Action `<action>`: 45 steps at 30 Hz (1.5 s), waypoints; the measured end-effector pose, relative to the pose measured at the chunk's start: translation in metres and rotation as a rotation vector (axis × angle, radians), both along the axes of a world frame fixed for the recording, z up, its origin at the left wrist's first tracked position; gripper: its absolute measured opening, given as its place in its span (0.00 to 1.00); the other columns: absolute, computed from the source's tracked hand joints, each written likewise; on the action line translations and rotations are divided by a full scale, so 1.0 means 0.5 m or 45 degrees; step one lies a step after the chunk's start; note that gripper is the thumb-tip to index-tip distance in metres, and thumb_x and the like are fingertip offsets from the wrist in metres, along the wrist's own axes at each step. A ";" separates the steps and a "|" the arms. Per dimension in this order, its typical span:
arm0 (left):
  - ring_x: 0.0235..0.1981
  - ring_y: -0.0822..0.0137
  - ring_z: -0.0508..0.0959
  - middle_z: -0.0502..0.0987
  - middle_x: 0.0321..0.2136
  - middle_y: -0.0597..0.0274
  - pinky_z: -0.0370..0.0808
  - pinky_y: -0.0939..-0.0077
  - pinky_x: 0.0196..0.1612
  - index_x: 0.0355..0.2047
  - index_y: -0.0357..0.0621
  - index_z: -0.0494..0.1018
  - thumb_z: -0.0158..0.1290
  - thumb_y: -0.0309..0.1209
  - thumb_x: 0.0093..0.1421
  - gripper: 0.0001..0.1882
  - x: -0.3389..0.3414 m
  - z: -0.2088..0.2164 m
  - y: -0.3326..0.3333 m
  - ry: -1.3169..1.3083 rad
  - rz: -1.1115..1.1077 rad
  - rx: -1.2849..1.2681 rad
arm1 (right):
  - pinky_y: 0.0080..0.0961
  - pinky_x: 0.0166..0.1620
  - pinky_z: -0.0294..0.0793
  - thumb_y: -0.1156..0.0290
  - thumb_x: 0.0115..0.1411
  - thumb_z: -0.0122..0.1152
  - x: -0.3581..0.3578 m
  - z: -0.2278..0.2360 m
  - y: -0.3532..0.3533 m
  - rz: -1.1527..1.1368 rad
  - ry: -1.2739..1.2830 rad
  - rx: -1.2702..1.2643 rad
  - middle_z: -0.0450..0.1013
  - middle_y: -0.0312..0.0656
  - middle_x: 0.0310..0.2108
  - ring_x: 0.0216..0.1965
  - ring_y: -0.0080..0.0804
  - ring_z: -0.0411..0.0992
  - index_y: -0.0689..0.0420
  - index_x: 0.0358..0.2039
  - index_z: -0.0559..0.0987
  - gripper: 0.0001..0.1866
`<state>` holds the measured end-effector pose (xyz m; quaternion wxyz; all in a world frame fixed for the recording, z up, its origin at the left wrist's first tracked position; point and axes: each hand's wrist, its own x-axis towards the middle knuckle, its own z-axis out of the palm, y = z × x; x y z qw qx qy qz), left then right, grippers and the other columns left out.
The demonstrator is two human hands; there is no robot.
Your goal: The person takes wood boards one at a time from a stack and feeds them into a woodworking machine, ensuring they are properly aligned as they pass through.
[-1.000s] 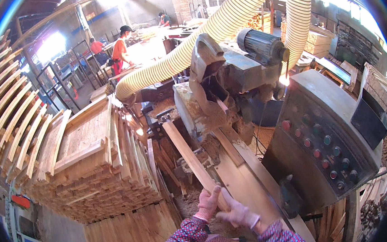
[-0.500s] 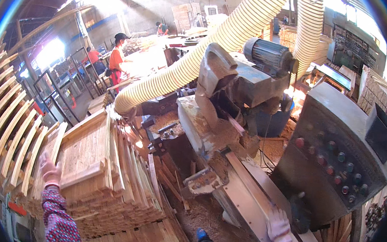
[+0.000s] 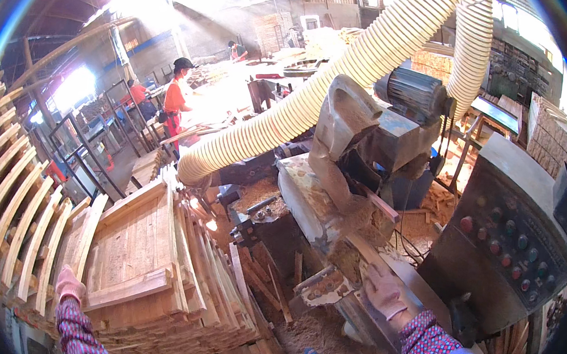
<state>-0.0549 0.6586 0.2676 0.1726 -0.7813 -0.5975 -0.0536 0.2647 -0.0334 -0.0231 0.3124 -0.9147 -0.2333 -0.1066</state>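
Note:
My right hand [image 3: 384,291], in a pale glove, lies with its fingers stretched out on a wooden strip [image 3: 364,248]. That strip rests on the feed bed of a dusty woodworking machine [image 3: 339,141], its front end at the cutter housing. Part of the strip is hidden beneath the hand. At the left, my gloved left hand [image 3: 70,285] is closed round the near end of a thin wooden strip [image 3: 91,230]. This strip lies on top of a stack of wood pieces [image 3: 134,248], beside a framed wooden panel.
Curved slats [image 3: 14,216] stand in rows at the far left. A control panel [image 3: 502,227] with several buttons rises on the right. A ribbed hose [image 3: 317,93] crosses above the machine, near a motor [image 3: 411,88]. Sawdust and offcuts litter the floor. A person [image 3: 175,98] works farther back.
My right hand has slid forward along the bed, and the strip beneath it has gone farther into the machine. My left hand has closed on the end of a strip. The view has shifted slightly.

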 end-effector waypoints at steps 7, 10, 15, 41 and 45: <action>0.27 0.66 0.79 0.76 0.28 0.57 0.82 0.73 0.28 0.43 0.31 0.71 0.64 0.34 0.49 0.24 0.013 -0.053 -0.504 -1.586 -0.909 -1.225 | 0.31 0.63 0.66 0.64 0.62 0.60 -0.203 0.141 0.044 0.466 0.605 0.656 0.70 0.56 0.57 0.60 0.43 0.69 0.62 0.57 0.73 0.25; 0.32 0.62 0.81 0.78 0.34 0.55 0.82 0.71 0.35 0.53 0.31 0.68 0.64 0.41 0.56 0.32 0.087 -0.169 -0.784 -2.176 -0.924 -1.739 | 0.23 0.58 0.69 0.62 0.62 0.64 -0.309 0.181 0.074 0.788 1.012 0.921 0.65 0.56 0.62 0.54 0.36 0.72 0.63 0.65 0.63 0.35; 0.32 0.64 0.80 0.78 0.31 0.59 0.79 0.72 0.35 0.43 0.37 0.73 0.61 0.48 0.60 0.25 0.209 -0.456 -1.136 -2.321 -0.853 -1.996 | 0.34 0.63 0.65 0.59 0.54 0.71 -0.416 0.154 -0.043 0.617 0.503 0.568 0.60 0.58 0.65 0.63 0.49 0.64 0.62 0.70 0.50 0.51; 0.25 0.71 0.76 0.76 0.27 0.63 0.75 0.76 0.27 0.42 0.38 0.72 0.56 0.42 0.65 0.18 0.327 -0.611 -1.248 -2.114 -0.519 -1.954 | 0.39 0.59 0.67 0.60 0.64 0.57 -0.104 -0.002 -0.163 0.330 0.112 0.289 0.68 0.53 0.58 0.58 0.51 0.66 0.60 0.61 0.68 0.28; 0.32 0.67 0.76 0.78 0.34 0.60 0.74 0.72 0.36 0.48 0.35 0.71 0.56 0.47 0.64 0.25 0.299 -0.587 -1.274 -1.636 -0.737 -1.997 | 0.35 0.65 0.62 0.61 0.57 0.66 -0.296 0.042 -0.189 0.776 0.588 0.472 0.62 0.60 0.62 0.64 0.50 0.62 0.61 0.68 0.56 0.43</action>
